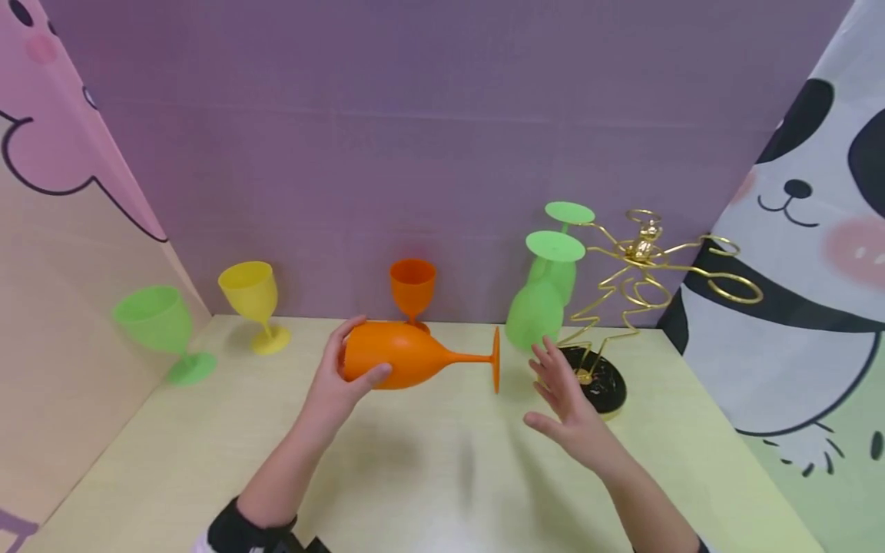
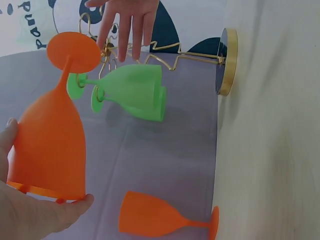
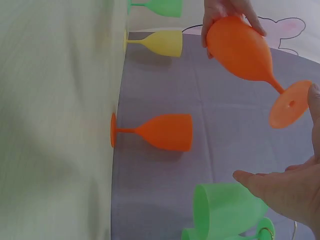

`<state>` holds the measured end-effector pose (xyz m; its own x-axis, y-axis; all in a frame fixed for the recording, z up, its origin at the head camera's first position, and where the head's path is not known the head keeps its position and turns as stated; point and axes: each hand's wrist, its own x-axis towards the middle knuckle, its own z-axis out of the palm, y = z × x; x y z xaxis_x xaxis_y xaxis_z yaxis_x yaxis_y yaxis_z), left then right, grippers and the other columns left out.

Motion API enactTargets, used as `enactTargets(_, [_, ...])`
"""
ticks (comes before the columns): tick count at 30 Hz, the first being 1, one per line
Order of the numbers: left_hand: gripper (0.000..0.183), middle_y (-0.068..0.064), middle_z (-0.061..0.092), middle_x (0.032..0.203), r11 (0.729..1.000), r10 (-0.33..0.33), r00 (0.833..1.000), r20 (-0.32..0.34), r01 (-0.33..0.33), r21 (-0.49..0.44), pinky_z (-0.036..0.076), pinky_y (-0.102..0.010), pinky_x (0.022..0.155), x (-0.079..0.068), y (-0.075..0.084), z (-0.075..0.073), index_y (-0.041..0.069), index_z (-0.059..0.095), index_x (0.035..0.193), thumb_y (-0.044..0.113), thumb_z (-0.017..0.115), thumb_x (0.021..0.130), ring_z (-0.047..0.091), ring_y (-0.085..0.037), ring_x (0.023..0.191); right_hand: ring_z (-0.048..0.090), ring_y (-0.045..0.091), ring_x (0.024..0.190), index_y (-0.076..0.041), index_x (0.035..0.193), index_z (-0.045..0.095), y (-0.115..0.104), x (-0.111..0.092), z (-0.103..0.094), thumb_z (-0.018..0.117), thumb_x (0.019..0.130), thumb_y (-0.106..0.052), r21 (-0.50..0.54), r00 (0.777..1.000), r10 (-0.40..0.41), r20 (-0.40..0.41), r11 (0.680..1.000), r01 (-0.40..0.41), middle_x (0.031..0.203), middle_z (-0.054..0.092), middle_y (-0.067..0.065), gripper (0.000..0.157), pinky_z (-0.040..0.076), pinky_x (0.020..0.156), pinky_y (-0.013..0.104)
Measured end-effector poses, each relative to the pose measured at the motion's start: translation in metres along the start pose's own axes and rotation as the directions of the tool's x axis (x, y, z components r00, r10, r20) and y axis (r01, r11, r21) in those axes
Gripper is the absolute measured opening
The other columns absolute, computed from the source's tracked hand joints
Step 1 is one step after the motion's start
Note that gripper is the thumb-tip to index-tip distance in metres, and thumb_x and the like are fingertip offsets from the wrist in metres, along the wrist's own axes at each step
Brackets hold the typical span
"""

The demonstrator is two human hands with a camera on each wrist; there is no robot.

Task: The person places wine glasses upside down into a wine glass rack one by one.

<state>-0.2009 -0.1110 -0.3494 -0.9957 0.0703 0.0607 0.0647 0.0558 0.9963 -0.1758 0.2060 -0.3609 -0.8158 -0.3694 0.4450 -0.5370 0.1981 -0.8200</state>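
The left hand (image 1: 336, 388) holds an orange goblet (image 1: 408, 353) sideways above the table (image 1: 429, 468), fingers clamped round its bowl; the right hand (image 1: 570, 422) is empty, fingers apart. Seemingly a handover; next calls for gripping the stem (image 1: 472, 358).

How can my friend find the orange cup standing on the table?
Find the pale table and follow it to its far edge, by the purple wall. Around the middle stands the upright orange goblet, between the yellow goblet and the green goblets hanging upside down from the gold rack. Only the sideways orange goblet shares its colour, but the left hand holds that one.
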Motion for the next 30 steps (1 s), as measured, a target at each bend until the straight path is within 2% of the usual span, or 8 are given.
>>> enactTargets(5, [0.067, 0.0, 0.04, 0.125, 0.998, -0.024, 0.999, 0.046, 0.026, -0.054, 0.042, -0.038, 0.093, 0.0, -0.002, 0.005, 0.039, 0.029, 0.131, 0.037, 0.068, 0.076, 0.043, -0.023, 0.111, 0.021, 0.04, 0.127, -0.015, 0.144, 0.006, 0.003, 0.003, 0.004, 0.062, 0.075, 0.009, 0.016, 1.0, -0.004, 0.027, 1.0, 0.003, 0.145, 0.012, 0.023, 0.092, 0.029, 0.1, 0.02])
enactTargets(8, [0.064, -0.001, 0.04, 0.126, 0.995, -0.03, 0.997, 0.067, 0.036, -0.091, 0.042, -0.037, 0.093, -0.001, -0.002, 0.009, 0.036, 0.029, 0.132, 0.033, 0.066, 0.079, 0.044, -0.024, 0.111, 0.022, 0.037, 0.129, -0.015, 0.144, 0.006, 0.005, 0.006, 0.006, 0.063, 0.076, 0.007, 0.017, 0.999, -0.003, 0.055, 1.0, 0.002, 0.146, 0.012, 0.02, 0.092, 0.029, 0.101, 0.031])
enactTargets(11, [0.06, -0.001, 0.039, 0.127, 0.987, -0.04, 0.996, 0.082, 0.052, -0.151, 0.043, -0.034, 0.091, -0.004, -0.002, 0.016, 0.037, 0.03, 0.13, 0.03, 0.064, 0.081, 0.045, -0.024, 0.11, 0.023, 0.036, 0.129, -0.019, 0.144, 0.006, 0.006, 0.008, 0.009, 0.067, 0.075, 0.001, -0.001, 0.996, 0.034, 0.084, 0.999, -0.034, 0.147, 0.011, 0.015, 0.094, 0.029, 0.102, 0.03])
enactTargets(17, [0.053, -0.004, 0.031, 0.133, 0.928, -0.033, 0.985, 0.168, 0.093, -0.362, 0.043, -0.032, 0.092, -0.007, -0.004, 0.027, 0.032, 0.032, 0.131, 0.02, 0.059, 0.086, 0.044, -0.027, 0.113, 0.019, 0.031, 0.132, -0.026, 0.143, 0.004, 0.004, 0.007, 0.016, 0.074, 0.07, -0.011, -0.039, 0.984, 0.109, 0.141, 0.994, -0.105, 0.149, 0.005, 0.01, 0.103, 0.025, 0.103, 0.039])
enactTargets(20, [0.052, -0.004, 0.029, 0.135, 0.904, -0.052, 0.974, 0.219, 0.139, -0.404, 0.043, -0.034, 0.092, -0.008, -0.006, 0.032, 0.033, 0.033, 0.131, 0.022, 0.058, 0.086, 0.043, -0.027, 0.114, 0.018, 0.027, 0.133, -0.024, 0.143, 0.007, 0.003, 0.008, 0.018, 0.075, 0.068, -0.01, -0.029, 0.985, 0.072, 0.159, 0.997, -0.068, 0.149, 0.007, 0.007, 0.102, 0.026, 0.103, 0.03])
enactTargets(23, [0.054, -0.005, 0.029, 0.135, 0.891, -0.062, 0.96, 0.271, 0.175, -0.418, 0.043, -0.035, 0.092, -0.008, -0.008, 0.037, 0.032, 0.032, 0.133, 0.023, 0.057, 0.087, 0.043, -0.028, 0.114, 0.022, 0.026, 0.131, -0.017, 0.144, 0.01, 0.001, 0.011, 0.02, 0.076, 0.066, -0.007, -0.039, 0.986, -0.004, 0.166, 0.999, 0.01, 0.149, 0.01, 0.007, 0.103, 0.028, 0.101, 0.019])
enactTargets(26, [0.057, -0.007, 0.029, 0.135, 0.881, -0.067, 0.944, 0.323, 0.208, -0.426, 0.043, -0.037, 0.092, -0.009, -0.01, 0.041, 0.029, 0.029, 0.136, 0.026, 0.057, 0.087, 0.044, -0.028, 0.113, 0.025, 0.027, 0.13, -0.01, 0.143, 0.009, 0.0, 0.013, 0.021, 0.076, 0.063, -0.004, -0.055, 0.982, -0.07, 0.175, 0.995, 0.081, 0.148, 0.011, 0.012, 0.104, 0.029, 0.099, 0.017])
enactTargets(30, [0.058, -0.009, 0.027, 0.136, 0.868, -0.062, 0.92, 0.386, 0.241, -0.434, 0.042, -0.041, 0.092, -0.01, -0.013, 0.047, 0.026, 0.026, 0.138, 0.033, 0.054, 0.088, 0.045, -0.027, 0.112, 0.028, 0.02, 0.13, -0.007, 0.143, 0.012, 0.0, 0.015, 0.022, 0.077, 0.063, -0.006, -0.105, 0.98, -0.096, 0.174, 0.988, 0.116, 0.147, 0.015, 0.014, 0.103, 0.029, 0.1, 0.019])
